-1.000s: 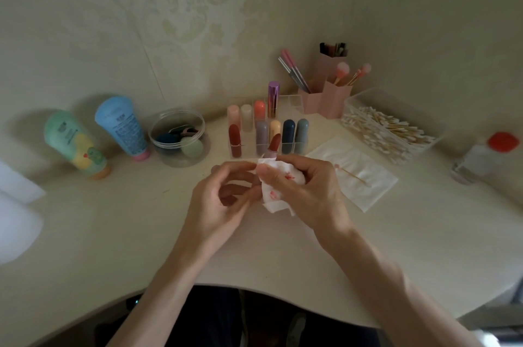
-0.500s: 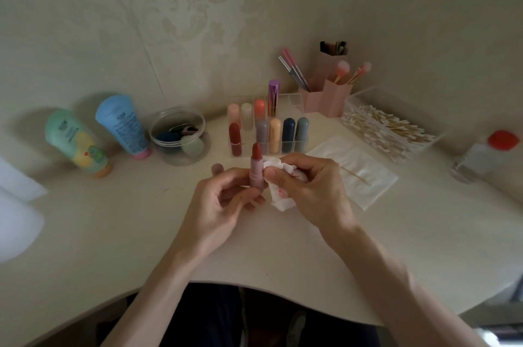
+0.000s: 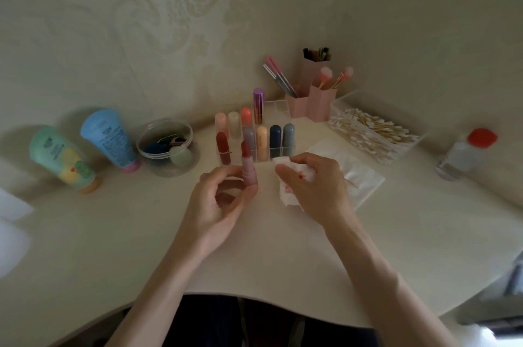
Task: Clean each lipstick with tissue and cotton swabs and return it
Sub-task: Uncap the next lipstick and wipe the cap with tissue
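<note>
My left hand pinches an uncapped pink lipstick upright, its red tip pointing up. A short gap to its right, my right hand grips a crumpled white tissue marked with red smears. Behind them a clear organizer holds several capped lipsticks in different colours. A used cotton swab lies on a flat white tissue to the right, partly hidden by my right hand.
A clear box of cotton swabs stands at the back right, with pink brush holders behind it. A red-capped bottle is far right. Two tubes and a clear round jar sit at left.
The hands have come apart: the lipstick was wrapped in the tissue, then drawn out to the left and held upright, while the tissue stayed in my right hand.
</note>
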### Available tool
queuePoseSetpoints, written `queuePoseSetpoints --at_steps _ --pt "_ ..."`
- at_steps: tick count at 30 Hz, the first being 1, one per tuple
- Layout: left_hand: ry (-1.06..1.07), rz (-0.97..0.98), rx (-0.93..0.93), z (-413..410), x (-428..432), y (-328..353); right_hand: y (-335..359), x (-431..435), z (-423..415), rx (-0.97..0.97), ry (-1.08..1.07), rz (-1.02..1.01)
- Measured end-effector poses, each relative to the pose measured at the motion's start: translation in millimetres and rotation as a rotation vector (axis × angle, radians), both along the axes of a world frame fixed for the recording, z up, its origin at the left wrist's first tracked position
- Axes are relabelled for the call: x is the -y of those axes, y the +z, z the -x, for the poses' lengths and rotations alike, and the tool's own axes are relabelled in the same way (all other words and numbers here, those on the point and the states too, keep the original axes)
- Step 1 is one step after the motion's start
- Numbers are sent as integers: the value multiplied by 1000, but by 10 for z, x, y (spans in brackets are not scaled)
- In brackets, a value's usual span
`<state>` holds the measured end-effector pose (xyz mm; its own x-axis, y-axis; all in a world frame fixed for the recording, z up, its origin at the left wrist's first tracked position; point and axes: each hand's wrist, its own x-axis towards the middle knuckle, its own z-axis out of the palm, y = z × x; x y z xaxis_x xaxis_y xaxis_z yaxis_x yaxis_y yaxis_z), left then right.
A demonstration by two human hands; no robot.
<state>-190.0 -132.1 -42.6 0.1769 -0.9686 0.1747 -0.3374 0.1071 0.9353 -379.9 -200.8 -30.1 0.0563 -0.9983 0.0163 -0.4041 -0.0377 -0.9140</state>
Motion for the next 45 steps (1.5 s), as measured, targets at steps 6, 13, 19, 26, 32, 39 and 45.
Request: queuePoseSetpoints --at_steps 6,13,19,26,32,39,45 --pt "87 -13 76 96 182 -27 23 -19 31 -25 -39 68" --pt "220 -8 341 169 299 -24 4 -15 37 -65 -38 52" --pt "266 38 419 233 347 -24 14 -25 29 -73 -40 54" --pt "281 22 499 264 382 -44 39 -50 13 -82 -27 59" --pt "302 -17 597 275 391 -47 40 -55 -1 -65 -32 60" --pt "325 -42 599 292 440 -25 29 -62 -22 -67 -20 74" --pt "344 -66 660 306 446 -30 19 -58 -24 -70 -16 70"
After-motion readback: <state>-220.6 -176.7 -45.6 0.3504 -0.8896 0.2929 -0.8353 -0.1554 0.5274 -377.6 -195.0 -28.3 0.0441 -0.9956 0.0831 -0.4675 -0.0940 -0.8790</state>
